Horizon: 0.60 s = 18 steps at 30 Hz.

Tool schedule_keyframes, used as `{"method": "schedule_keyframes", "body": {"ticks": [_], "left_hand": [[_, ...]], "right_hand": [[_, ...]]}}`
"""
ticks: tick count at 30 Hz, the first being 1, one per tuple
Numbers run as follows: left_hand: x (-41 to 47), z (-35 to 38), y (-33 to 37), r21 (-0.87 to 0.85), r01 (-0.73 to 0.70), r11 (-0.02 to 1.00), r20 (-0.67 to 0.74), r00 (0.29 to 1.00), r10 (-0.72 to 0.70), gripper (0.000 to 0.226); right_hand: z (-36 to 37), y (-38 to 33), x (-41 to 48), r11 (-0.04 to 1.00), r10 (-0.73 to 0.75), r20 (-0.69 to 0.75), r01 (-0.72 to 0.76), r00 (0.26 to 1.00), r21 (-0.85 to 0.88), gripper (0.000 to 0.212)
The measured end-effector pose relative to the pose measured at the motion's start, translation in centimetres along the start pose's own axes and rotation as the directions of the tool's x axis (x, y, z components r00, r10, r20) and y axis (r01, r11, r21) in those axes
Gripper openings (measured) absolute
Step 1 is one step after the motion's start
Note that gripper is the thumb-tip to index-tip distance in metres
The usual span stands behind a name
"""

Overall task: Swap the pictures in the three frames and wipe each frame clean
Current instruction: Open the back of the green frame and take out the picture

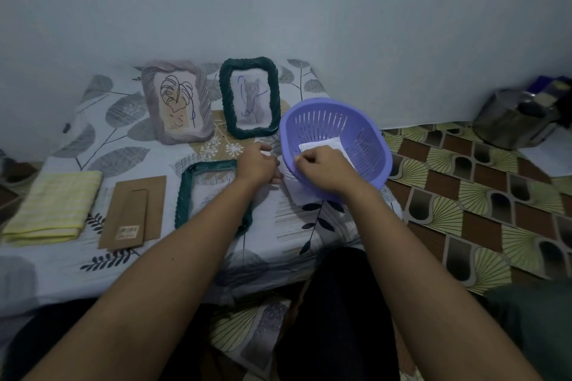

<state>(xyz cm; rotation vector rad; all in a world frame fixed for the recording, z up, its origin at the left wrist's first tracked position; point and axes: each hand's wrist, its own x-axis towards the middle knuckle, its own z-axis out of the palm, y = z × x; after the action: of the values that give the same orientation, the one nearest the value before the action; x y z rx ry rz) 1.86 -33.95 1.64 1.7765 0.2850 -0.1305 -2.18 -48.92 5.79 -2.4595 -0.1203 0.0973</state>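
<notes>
My R hand [325, 170] pinches the paper picture [322, 144] in the purple basket [365, 133], center-right; L hand [257, 165] at rim, grip unclear. Paper looks thin, floppy; I'd hold an edge.

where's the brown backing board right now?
Head view, left of centre: brown backing board lies flat on the bedsheet, between the folded yellow cloth and the flat-lying dark green frame.
</notes>
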Motion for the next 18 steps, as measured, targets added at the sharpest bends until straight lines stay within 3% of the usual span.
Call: {"method": "schedule_keyframes", "body": {"ticks": [1,5,8,13,18], "left_hand": [[0.1,0.0,0.2,-0.005,-0.031,1.000,-0.025,0.999,0.031,0.020],[-0.6,0.2,1.2,-0.098,-0.063,0.993,0.014,0.998,0.065,0.032],[-1.1,0.4,1.6,-0.057,-0.065,0.996,0.038,0.997,0.067,0.024],[-1.3,0.6,1.5,-0.057,-0.054,0.997,0.033,0.998,0.056,0.019],[-1.5,0.5,1.6,-0.078,-0.055,0.995,0.033,0.998,0.057,0.015]], "right_hand": [[-0.1,0.2,0.3,0.999,0.035,-0.007,-0.035,0.999,0.006,0.037],[-0.8,0.8,1.8,0.976,0.179,0.009,-0.176,0.984,-0.126,0.026],[-1.0,1.2,3.0,0.931,0.278,0.002,-0.269,0.961,-0.245,0.023],[-0.5,1.6,3.4,0.862,0.360,0.055,-0.310,0.931,-0.401,0.022],[-0.3,2.1,3.4,0.850,0.350,0.059,-0.290,0.935,-0.441,0.019]]}}
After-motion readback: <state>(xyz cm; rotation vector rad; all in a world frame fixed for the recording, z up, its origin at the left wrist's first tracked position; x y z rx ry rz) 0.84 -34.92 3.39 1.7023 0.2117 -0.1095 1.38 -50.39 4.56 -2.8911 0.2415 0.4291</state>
